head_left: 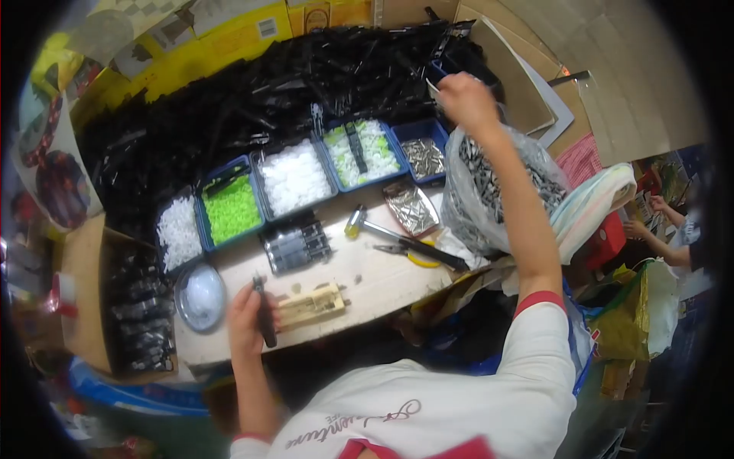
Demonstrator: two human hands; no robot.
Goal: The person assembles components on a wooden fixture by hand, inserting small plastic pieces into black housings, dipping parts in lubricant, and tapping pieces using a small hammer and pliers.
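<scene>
My left hand (246, 317) is closed around a black plastic part (264, 312), just left of a pale wooden jig (312, 306) on the table. Stretched out to the upper right, my right hand (466, 99) pinches a thin, light-coloured piece (433, 86) beside the heap of black parts (306, 73). Between my hands stand blue bins with white pieces (294, 180), green pieces (232, 210), mixed white and green pieces (375, 149) and small metal parts (423, 157). A row of dark parts (297, 247) lies behind the jig.
A hammer (390, 232), yellow-handled pliers (409, 254) and a tray of metal pins (413, 209) lie on the table (382, 294). A plastic bag of grey parts (478, 191) stands at the right, a round bowl (201, 297) at the left. Another person's hands (650, 218) show far right.
</scene>
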